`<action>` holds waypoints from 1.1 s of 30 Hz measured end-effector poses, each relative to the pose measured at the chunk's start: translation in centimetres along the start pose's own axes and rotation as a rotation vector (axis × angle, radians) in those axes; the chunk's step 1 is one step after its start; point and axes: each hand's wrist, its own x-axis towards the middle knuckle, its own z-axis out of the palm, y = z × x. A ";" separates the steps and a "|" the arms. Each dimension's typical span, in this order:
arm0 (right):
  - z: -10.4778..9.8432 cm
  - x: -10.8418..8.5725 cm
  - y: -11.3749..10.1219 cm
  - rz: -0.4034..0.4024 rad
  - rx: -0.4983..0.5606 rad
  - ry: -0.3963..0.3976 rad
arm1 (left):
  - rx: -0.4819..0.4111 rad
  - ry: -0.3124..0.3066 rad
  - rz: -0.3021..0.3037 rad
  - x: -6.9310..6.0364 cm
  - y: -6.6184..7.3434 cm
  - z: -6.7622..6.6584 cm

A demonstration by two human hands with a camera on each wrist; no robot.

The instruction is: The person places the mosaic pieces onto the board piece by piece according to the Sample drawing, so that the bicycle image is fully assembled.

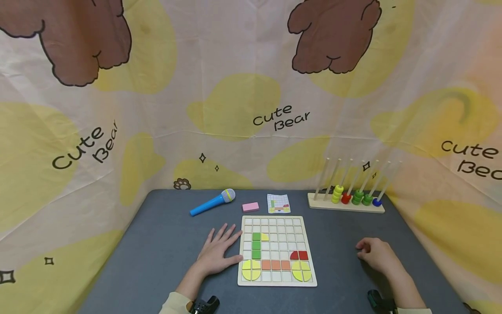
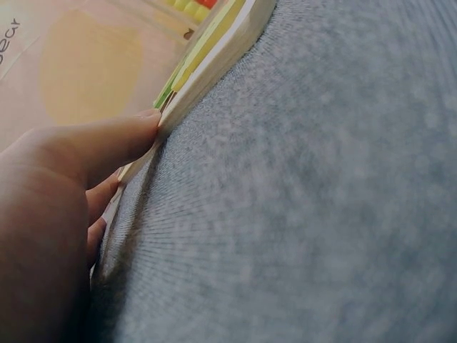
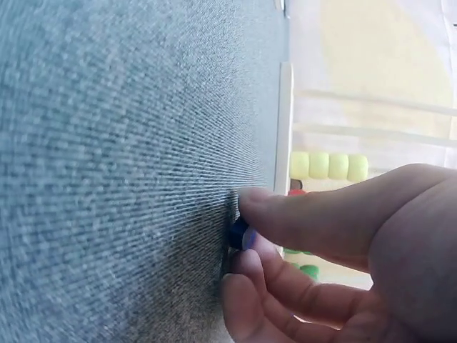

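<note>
My left hand (image 1: 216, 253) lies spread on the table, thumb and index fingertip at the left edge of a white gridded puzzle board (image 1: 270, 278). In the left wrist view the thumb (image 2: 125, 143) touches the board's side. On the grid sit green squares (image 1: 256, 245), yellow quarter-round pieces (image 1: 251, 270), orange squares (image 1: 276, 265) and red pieces (image 1: 302, 255). To the right of the board, my right hand (image 1: 377, 255) is low at the table surface, fingers curled. Between its thumb and fingers it pinches a small dark blue piece (image 3: 240, 234), mostly hidden by the fingers.
Behind the board lie a blue toy microphone (image 1: 211, 204), a pink block (image 1: 250, 207) and a small pattern card (image 1: 279, 203). A bead stacker with upright rods (image 1: 345, 206) stands at the back right. A printed cloth (image 1: 243, 161) hangs behind the grey table (image 1: 157, 235).
</note>
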 end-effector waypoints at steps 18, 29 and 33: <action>0.1 -0.5 -2.6 -0.033 0.129 0.075 | -0.006 -0.016 -0.011 0.0 0.1 -0.2; 1.9 -0.7 -7.0 -0.075 0.187 0.051 | -0.010 -0.014 0.000 0.0 0.1 -0.2; 2.7 -0.7 -8.2 -0.064 0.241 0.010 | -0.014 -0.011 -0.004 0.0 0.2 -0.2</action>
